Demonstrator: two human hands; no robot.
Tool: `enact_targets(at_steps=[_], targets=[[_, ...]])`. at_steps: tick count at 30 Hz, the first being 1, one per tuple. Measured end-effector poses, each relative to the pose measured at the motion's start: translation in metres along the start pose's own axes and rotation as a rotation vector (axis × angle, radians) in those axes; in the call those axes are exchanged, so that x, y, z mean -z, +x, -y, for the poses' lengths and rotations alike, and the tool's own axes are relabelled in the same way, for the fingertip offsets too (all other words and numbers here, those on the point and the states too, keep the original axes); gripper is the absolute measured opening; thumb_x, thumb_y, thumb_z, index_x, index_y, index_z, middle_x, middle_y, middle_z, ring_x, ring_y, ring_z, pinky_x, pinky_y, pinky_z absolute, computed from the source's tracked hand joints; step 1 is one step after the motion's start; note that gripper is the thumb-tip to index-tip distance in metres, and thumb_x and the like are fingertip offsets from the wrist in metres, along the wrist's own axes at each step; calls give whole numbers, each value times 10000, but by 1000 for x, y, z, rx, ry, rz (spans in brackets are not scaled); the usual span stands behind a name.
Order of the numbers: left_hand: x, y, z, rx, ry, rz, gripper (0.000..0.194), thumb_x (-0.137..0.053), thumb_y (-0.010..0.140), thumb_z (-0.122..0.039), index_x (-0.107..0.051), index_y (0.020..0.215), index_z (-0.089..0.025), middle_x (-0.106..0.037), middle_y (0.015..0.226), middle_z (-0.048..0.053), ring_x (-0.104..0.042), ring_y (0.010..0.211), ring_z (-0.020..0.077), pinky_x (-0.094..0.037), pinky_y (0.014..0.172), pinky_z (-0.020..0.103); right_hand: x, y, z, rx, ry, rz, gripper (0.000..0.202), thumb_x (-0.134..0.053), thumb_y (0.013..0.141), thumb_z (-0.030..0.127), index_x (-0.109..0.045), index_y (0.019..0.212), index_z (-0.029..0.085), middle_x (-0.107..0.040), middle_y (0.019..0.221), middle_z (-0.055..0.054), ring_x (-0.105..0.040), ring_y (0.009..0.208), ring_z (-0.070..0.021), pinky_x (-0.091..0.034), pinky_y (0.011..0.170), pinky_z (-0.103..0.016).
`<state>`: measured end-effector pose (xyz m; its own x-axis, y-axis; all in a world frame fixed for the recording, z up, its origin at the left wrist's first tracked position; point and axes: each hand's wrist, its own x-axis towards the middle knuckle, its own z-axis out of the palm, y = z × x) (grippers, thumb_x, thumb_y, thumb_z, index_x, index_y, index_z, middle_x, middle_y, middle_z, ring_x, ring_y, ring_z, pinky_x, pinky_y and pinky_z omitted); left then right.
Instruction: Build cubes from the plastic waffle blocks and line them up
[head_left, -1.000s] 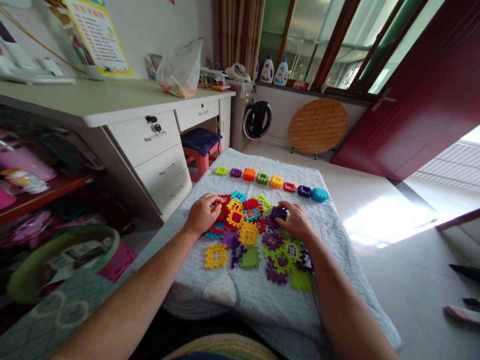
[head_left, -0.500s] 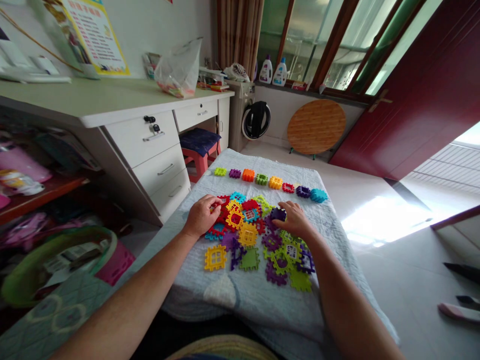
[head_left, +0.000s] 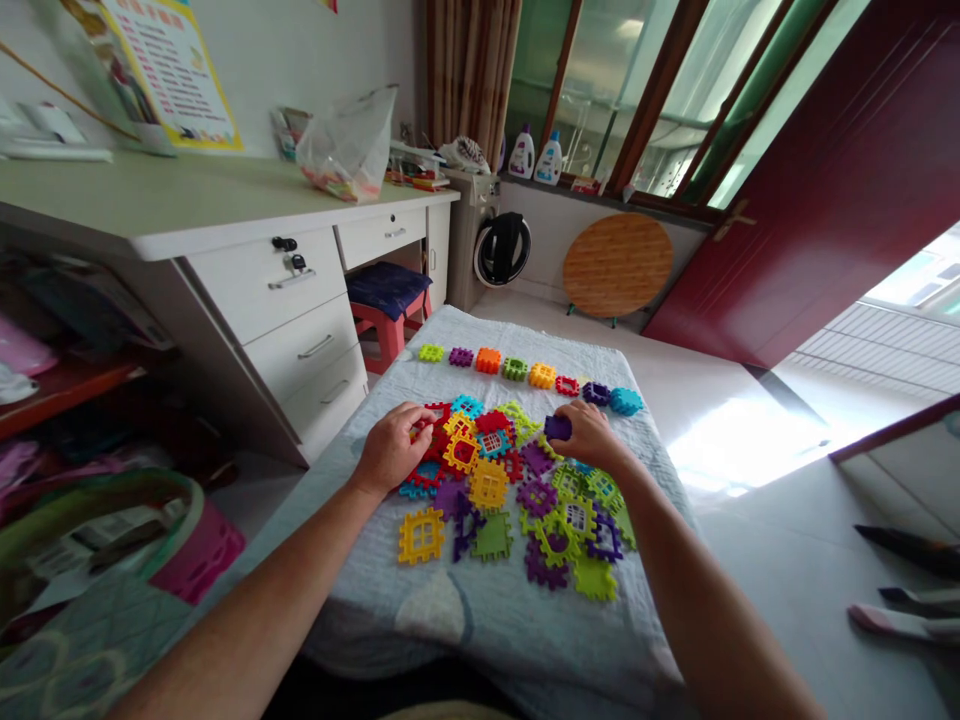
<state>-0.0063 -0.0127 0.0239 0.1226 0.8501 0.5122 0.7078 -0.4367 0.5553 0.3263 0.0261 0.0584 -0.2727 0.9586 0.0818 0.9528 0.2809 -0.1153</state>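
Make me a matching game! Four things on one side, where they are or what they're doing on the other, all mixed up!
1. Right hand
2. Row of colourful pieces
3. See-through bag
4. Blue-capped bottle

A. By the window
B. Holding a dark purple piece
C. On the desk
D. Across the far end of the cloth

Right pairs: 1-B, 2-D, 3-C, 4-A.

The round wooden tabletop (head_left: 618, 265) is tan with wood grain. The padded stool cushion (head_left: 389, 289) is dark blue, the panelled door (head_left: 810, 190) deep red.
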Motion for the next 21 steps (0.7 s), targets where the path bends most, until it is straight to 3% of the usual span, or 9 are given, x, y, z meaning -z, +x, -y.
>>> enact_targets(at_steps=[5,9,13,21], targets=[[0,1,-1,14,-7,19,126,-497,818,-189,-615,859,-178,-641,888,45,-612,808,184,-490,773,311,21,21,-68,-121,29,-184,465,-662,668,370,-657,1115,241,-579,1158,-95,-485,1039,-308,-384,867,-421],[1,0,-1,22,-16,20,132,-492,825,-197,-616,867,-178,-643,898,47,-615,812,181,-494,777,304,25,42,-112,-233,5,-146,475,-685,663,382,-667,1125,276,-547,1243,-84,-460,1114,-339,-391,912,-453],[1,0,0,12,-1,15,140,-486,827,-198,-618,870,-179,-647,898,50,-618,820,185,-496,783,304,18,60,-130,-229,-12,-28,510,-689,660,381,-655,1160,290,-528,1289,-72,-455,1157,-326,-381,955,-444],[1,3,-2,10,5,34,152,-477,847,-217,-621,882,-184,-652,923,53,-619,837,184,-499,798,302,8,74,-140,-272,-31,81,531,-683,682,377,-633,1205,300,-519,1277,-92,-457,1170,-333,-383,963,-452]])
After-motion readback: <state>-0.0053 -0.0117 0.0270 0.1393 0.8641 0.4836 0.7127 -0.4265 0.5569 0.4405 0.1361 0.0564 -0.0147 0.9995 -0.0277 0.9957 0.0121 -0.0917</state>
